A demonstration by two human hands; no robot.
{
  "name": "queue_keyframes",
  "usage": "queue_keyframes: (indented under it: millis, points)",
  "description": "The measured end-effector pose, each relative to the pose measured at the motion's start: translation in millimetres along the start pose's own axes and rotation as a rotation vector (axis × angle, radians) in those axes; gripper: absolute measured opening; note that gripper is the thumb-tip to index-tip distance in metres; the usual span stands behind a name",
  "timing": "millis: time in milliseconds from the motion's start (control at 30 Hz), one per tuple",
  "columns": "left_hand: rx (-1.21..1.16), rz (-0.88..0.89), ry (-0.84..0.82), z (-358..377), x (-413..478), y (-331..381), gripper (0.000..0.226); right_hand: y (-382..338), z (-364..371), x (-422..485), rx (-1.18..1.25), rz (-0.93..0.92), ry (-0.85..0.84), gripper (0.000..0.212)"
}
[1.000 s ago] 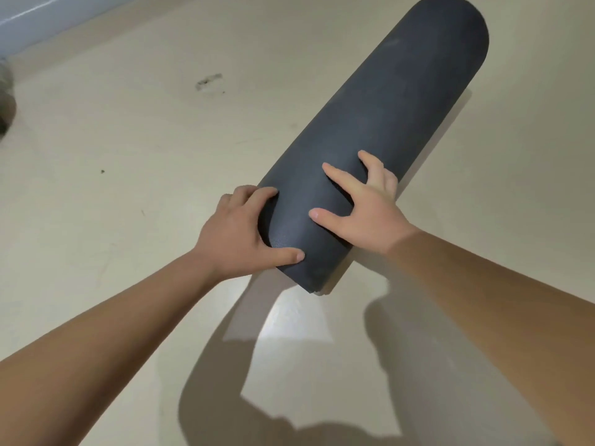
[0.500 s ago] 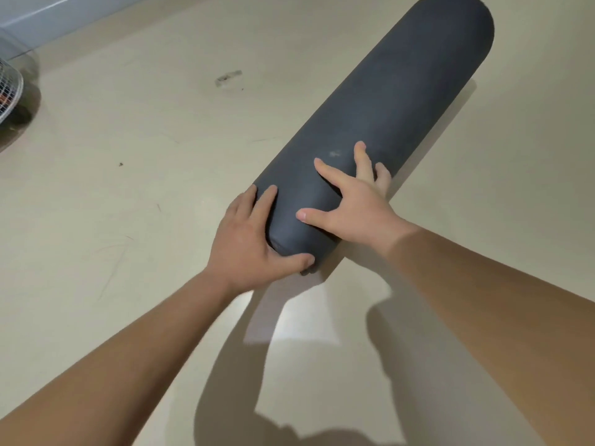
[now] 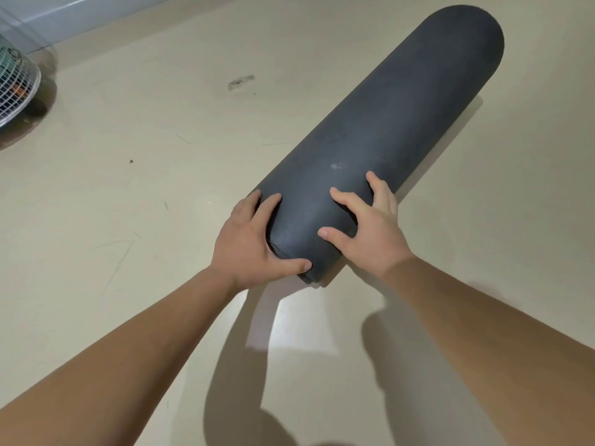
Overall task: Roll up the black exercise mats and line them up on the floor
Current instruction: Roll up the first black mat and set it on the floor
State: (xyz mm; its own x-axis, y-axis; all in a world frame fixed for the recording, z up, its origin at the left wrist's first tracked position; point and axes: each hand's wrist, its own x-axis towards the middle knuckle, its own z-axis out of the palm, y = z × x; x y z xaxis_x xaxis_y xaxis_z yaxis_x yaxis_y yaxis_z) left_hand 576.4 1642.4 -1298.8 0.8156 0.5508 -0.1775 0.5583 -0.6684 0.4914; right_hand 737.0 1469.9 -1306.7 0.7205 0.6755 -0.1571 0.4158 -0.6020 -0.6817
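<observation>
One rolled-up black exercise mat [image 3: 392, 123] lies on the beige floor, running diagonally from the centre to the upper right. My left hand [image 3: 251, 246] wraps the near end of the roll from its left side, thumb under the end edge. My right hand [image 3: 367, 226] rests on top of the roll near the same end, fingers spread and pressing on it. The layered edge of the mat shows at the near end. No other mat is in view.
A white wire-mesh fan guard [image 3: 16, 82] stands at the far left edge, next to the pale wall base [image 3: 80, 14] along the top left. A scuff mark [image 3: 241, 82] lies on the floor beside the mat. My arms cast shadows on the floor below.
The view has shifted, bringing the fan guard into view at left. Both hands stay on the near end of the roll; the loose edge seen a second ago is now tucked in.
</observation>
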Motion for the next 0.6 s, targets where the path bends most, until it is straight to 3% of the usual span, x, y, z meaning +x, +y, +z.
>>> queue_keyframes:
  millis: [200,367,600]
  points:
    - [-0.028,0.057,-0.032,-28,6,12,0.131,-18,-25,5,-0.030,-0.010,-0.113,0.071]
    - [-0.006,0.107,0.030,-28,2,22,0.125,-18,-31,-4,-0.066,-0.043,-0.032,0.057]
    - [0.191,0.131,0.035,-16,-2,30,0.107,-17,-36,-13,-0.045,-0.004,-0.070,0.067]
